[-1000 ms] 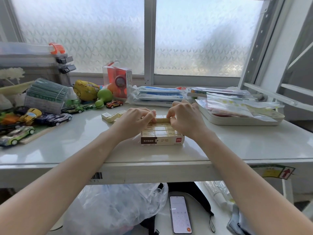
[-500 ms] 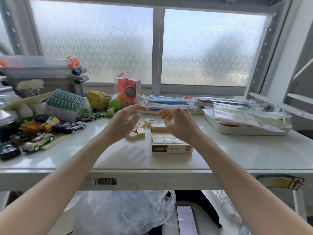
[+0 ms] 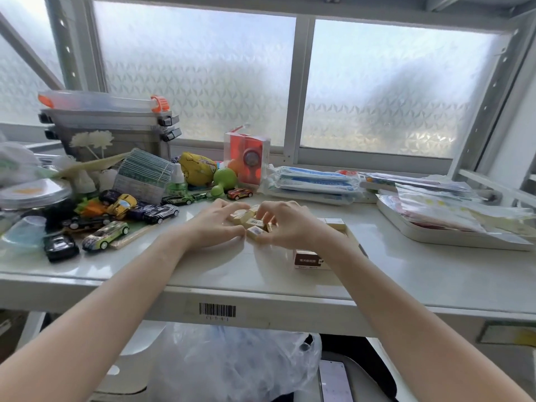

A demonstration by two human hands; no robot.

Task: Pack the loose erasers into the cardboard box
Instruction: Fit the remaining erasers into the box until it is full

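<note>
Several loose erasers (image 3: 253,224), cream blocks in paper sleeves, lie in a small heap on the white table (image 3: 203,265). My left hand (image 3: 216,226) rests against the heap's left side, fingers lightly curved and fingertips touching the blocks. My right hand (image 3: 290,227) comes in from the right with its fingers curled down, pinching erasers in the heap. The cardboard box (image 3: 309,258), brown-fronted with packed erasers showing at its far end, sits just right of the heap. My right wrist and forearm cover most of it.
Toy cars (image 3: 106,235) crowd the table's left side in front of stacked plastic containers (image 3: 107,123). A white tray (image 3: 452,237) of plastic packets stands at the right. Blue-and-white packets (image 3: 310,184) and an orange boxed toy (image 3: 248,159) line the back by the window.
Both hands left the box, lifted, then dropped onto the loose erasers to its left. The camera view shifted left, so the box now lies under my right forearm.
</note>
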